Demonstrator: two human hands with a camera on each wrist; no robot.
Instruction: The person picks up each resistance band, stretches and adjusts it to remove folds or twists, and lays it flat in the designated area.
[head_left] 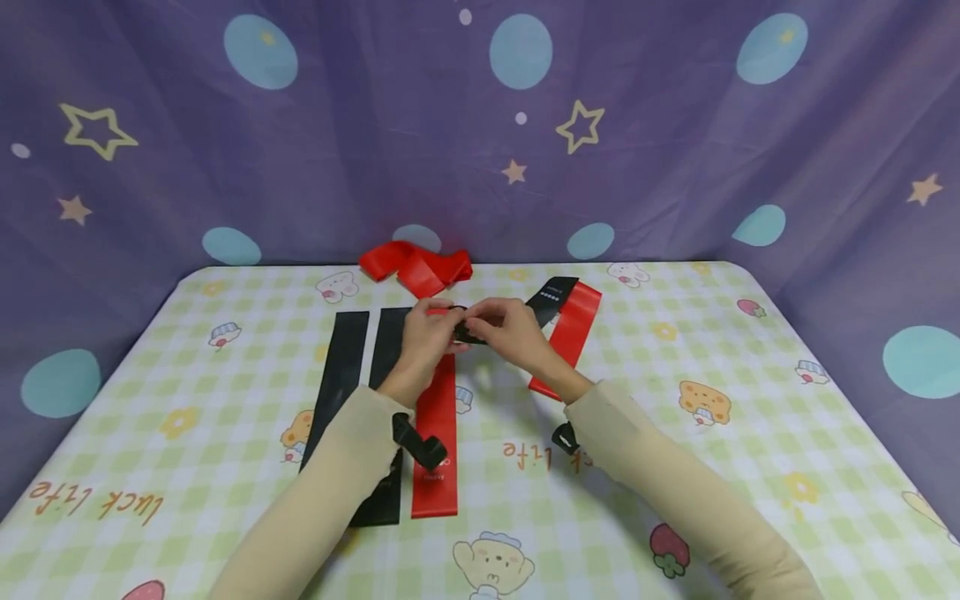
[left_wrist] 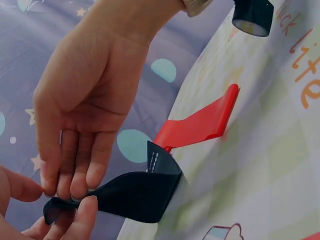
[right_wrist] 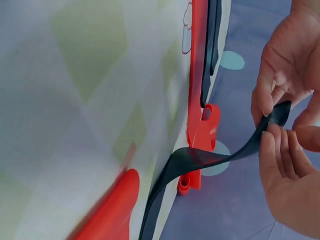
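Over the far middle of the table, both hands meet on one end of a black flat rubber exercise band (left_wrist: 140, 197). My left hand (head_left: 423, 342) pinches that end from the left. From the other side my right hand (head_left: 512, 329) pinches it between thumb and fingers. In the right wrist view the end is folded or curled at the fingertips, and the band (right_wrist: 195, 161) twists away down to the table. The lying part of this band has small white print and crosses a red band (head_left: 573, 329) on the right.
Two black bands (head_left: 347, 358) lie flat at left, partly under the left forearm, beside a flat red band (head_left: 435, 483). A loosely looped red band (head_left: 416, 265) sits at the back edge. Behind it hangs a purple patterned curtain (head_left: 420, 125). A checked cloth (head_left: 675, 467) covers the table.
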